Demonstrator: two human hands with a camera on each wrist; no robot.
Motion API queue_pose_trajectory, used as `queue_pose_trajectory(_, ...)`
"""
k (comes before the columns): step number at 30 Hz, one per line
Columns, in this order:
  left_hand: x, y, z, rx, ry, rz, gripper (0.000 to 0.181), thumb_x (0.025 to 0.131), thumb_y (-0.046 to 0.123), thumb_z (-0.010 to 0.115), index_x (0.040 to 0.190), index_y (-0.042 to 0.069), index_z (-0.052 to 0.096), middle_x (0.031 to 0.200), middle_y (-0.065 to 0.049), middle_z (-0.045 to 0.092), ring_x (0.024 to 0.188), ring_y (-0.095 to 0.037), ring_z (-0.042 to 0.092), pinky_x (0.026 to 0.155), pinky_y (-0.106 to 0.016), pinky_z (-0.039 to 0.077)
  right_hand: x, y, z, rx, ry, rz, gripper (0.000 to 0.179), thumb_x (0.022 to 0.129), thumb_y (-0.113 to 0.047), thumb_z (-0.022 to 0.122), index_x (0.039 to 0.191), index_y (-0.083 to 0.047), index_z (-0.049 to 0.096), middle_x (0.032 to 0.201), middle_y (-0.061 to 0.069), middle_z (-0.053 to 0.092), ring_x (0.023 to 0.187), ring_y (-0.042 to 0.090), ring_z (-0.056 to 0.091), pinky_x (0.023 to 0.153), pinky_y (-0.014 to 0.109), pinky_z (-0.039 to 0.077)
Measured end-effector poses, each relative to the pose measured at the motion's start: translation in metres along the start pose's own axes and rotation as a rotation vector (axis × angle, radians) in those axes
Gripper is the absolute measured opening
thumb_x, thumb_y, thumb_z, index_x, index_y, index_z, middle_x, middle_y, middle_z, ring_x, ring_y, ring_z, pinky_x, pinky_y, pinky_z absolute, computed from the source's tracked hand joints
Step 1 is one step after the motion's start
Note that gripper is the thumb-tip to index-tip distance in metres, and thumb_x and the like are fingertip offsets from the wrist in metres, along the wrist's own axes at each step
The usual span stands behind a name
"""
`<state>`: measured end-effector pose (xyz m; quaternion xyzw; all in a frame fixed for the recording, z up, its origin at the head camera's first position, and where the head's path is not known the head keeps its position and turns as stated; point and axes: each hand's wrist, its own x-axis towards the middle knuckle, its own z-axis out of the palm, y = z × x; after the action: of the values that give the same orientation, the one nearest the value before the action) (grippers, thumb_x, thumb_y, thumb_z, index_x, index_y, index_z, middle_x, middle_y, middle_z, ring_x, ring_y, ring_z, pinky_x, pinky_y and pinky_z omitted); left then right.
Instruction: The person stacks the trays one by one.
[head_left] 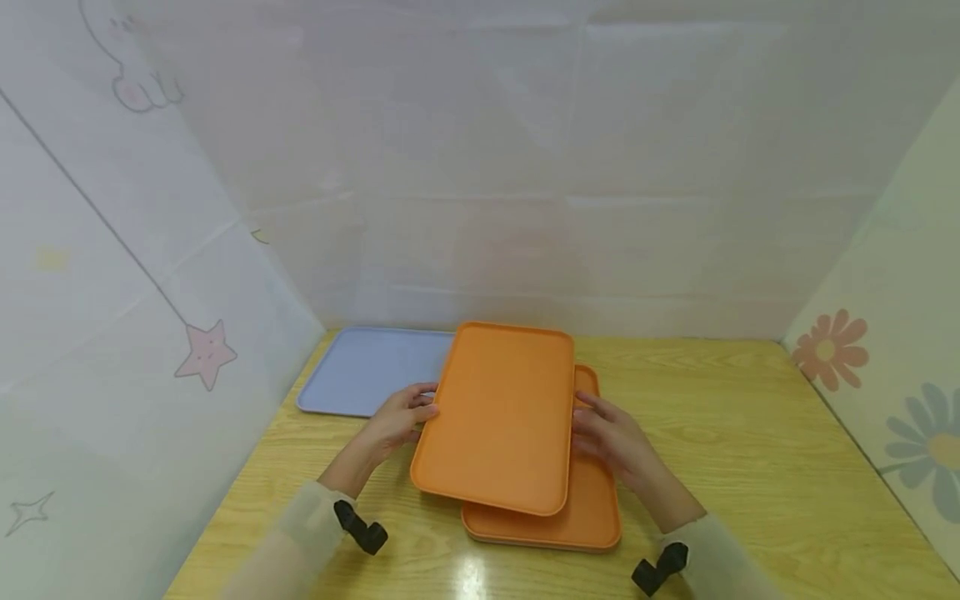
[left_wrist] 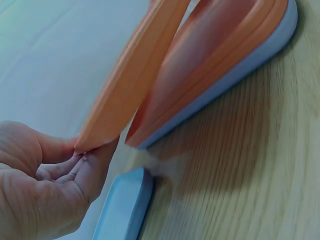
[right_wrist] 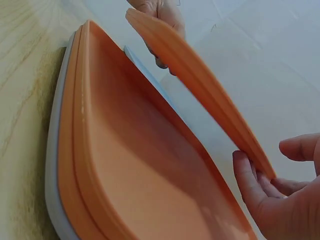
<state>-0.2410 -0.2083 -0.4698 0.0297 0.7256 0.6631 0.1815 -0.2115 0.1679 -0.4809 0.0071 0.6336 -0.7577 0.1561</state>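
An orange tray point(head_left: 498, 417), rectangular with a low raised rim, is held up and tilted in the head view. My left hand point(head_left: 396, 421) pinches its left edge, thumb above and fingers beneath, as the left wrist view confirms. At the right edge is my right hand point(right_wrist: 285, 195), with its fingers against the tray from below and its thumb apart from it. Under the lifted tray lies a stack with an orange tray point(head_left: 551, 532) on top; the right wrist view shows a pale grey tray point(right_wrist: 55, 175) at its bottom. The lifted tray hides much of this stack.
A light blue tray point(head_left: 375, 367) lies at the back left of the wooden table point(head_left: 720, 442), partly covered from view by the lifted tray. White sheeting point(head_left: 600, 183) stands behind the table, with patterned sheeting along both sides.
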Motion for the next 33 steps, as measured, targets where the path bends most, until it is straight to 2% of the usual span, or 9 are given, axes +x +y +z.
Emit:
queue_pose_trajectory(5,0.005,-0.001,0.013,-0.033,-0.026,0.003,0.055,0.104,0.004,0.054,0.155,0.004,0.035,0.123,-0.019,0.057,0.098,-0.024,0.067,0.082,-0.044,0.061,-0.001,-0.001,-0.003,-0.068,0.062,0.008,0.062,0.101,-0.009,0.060,0.157,-0.010,0.035,0.134,0.014,0.052,0.095,0.016,0.068,0.083,0.035,0.059)
queue_pose_trajectory(10,0.008,-0.003,0.021,-0.048,-0.066,0.005,0.060,0.103,0.005,0.057,0.157,0.006,0.032,0.120,-0.016,0.056,0.096,-0.022,0.067,0.082,-0.043,0.061,-0.002,-0.002,-0.011,-0.124,0.098,0.019,0.064,0.099,-0.009,0.063,0.157,-0.011,0.036,0.139,0.018,0.051,0.094,0.016,0.067,0.077,0.034,0.060)
queue_pose_trajectory(16,0.008,-0.003,0.032,-0.051,-0.070,-0.015,0.063,0.099,0.005,0.063,0.155,0.005,0.035,0.115,-0.014,0.058,0.087,-0.020,0.068,0.068,-0.037,0.061,-0.003,-0.001,-0.021,-0.155,0.119,0.050,0.065,0.097,-0.008,0.065,0.157,-0.011,0.038,0.142,0.020,0.050,0.097,0.016,0.065,0.076,0.033,0.060)
queue_pose_trajectory(21,0.007,-0.004,0.040,0.009,-0.052,-0.032,0.064,0.097,0.007,0.067,0.154,0.005,0.038,0.116,-0.015,0.059,0.086,-0.018,0.065,0.055,-0.030,0.056,-0.005,0.000,-0.030,-0.198,0.107,0.051,0.066,0.097,-0.008,0.064,0.157,-0.009,0.036,0.140,0.021,0.052,0.096,0.018,0.066,0.076,0.035,0.061)
queue_pose_trajectory(27,0.005,-0.007,0.047,0.101,-0.072,-0.009,0.066,0.096,0.010,0.069,0.154,0.004,0.037,0.122,-0.020,0.060,0.095,-0.020,0.066,0.059,-0.036,0.060,-0.008,0.000,-0.037,-0.230,0.097,0.052,0.067,0.096,-0.006,0.063,0.157,-0.005,0.035,0.138,0.023,0.052,0.097,0.019,0.067,0.079,0.039,0.061)
queue_pose_trajectory(33,0.005,-0.010,0.054,0.153,-0.070,-0.005,0.067,0.094,0.009,0.071,0.153,0.001,0.037,0.116,-0.019,0.057,0.085,-0.020,0.066,0.060,-0.041,0.061,-0.011,0.000,-0.040,-0.279,0.095,0.042,0.067,0.094,-0.003,0.063,0.156,-0.004,0.036,0.133,0.023,0.052,0.096,0.020,0.066,0.078,0.040,0.061)
